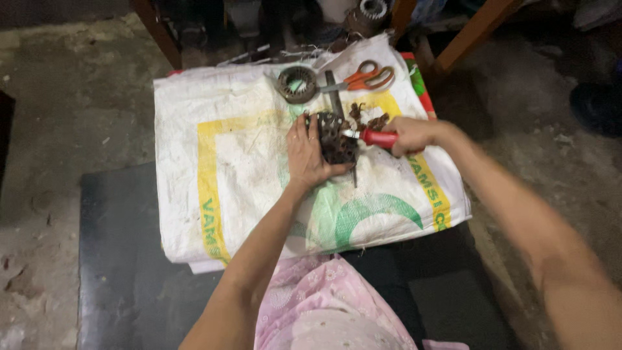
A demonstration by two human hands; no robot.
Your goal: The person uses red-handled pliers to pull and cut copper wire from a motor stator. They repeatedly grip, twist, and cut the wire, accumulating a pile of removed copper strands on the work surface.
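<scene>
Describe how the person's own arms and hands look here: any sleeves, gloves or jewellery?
Both arms are bare from the frame edge to the wrist; no sleeves show. The left hand and right hand are ungloved, with no ring, watch or bangle visible. Pink floral-patterned clothing covers the lap below them.

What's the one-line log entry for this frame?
left hand: holds dark stator | right hand: grips red-handled tool, tip at stator | nearby: scissors, ring core | surface: sack

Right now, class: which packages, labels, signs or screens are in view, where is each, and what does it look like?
Woven sack: spread flat as a work mat under both hands, rectangular, white, with yellow border band, green curved shapes, green lettering and red edge.
No signs or screens.
</scene>
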